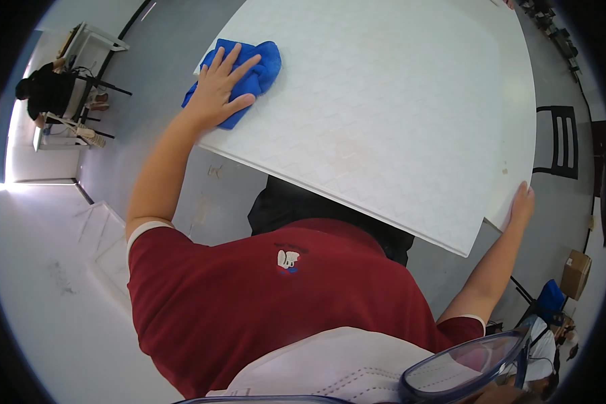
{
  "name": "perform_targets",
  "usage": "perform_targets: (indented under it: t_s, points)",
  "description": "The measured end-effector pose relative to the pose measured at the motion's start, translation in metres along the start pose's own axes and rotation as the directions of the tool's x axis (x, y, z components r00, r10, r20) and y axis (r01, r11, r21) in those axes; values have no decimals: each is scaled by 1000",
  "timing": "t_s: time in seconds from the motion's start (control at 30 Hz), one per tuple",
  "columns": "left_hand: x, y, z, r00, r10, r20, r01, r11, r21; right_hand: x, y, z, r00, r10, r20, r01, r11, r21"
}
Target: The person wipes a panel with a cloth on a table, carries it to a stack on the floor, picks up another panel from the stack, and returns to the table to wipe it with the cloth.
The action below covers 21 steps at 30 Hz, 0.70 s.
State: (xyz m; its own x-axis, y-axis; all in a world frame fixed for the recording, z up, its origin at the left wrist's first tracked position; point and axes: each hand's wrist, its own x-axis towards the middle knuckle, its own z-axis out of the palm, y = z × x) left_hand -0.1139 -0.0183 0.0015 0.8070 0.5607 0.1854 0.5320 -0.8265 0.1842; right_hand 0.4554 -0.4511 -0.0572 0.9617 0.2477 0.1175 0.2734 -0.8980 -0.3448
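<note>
My left hand (219,89) lies flat with fingers spread, pressing on a crumpled blue cloth (268,64). The cloth sits at the left edge of a white table (370,101) and hangs partly over that edge. On the far right, my right hand (522,203) is closed around the edge of a second white tabletop (512,135), which adjoins the first; some of its fingers are hidden. Faint brownish marks (347,151) show on the white table's surface.
A black chair (564,141) stands beyond the right edge. A cardboard box (576,275) and a blue item (551,296) are at the lower right. Another person (50,91) sits at a desk at the far left. Eyeglasses (464,367) intrude at the bottom.
</note>
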Motion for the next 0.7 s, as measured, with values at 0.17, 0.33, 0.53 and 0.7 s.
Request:
perform_targets:
  t_s: [0.17,0.33,0.53,0.7]
  points:
    - [5,3,8,995,-66,79,50,982,184,4,9,5,999,-20,-46,19,1000,-12]
    - [6,4,7,995,-68,72,55,985,163,5,6,3,1000,22,6,-22,1000,6]
    - [6,-11,13,998,-47,40,47,999,5,-2,-4,-2,1000,19,-2,-19,1000,19]
    - [-8,-20,-1,996,-87,8,81,897,-435,-11,-14,-10,1000,-20,4,20,999,26]
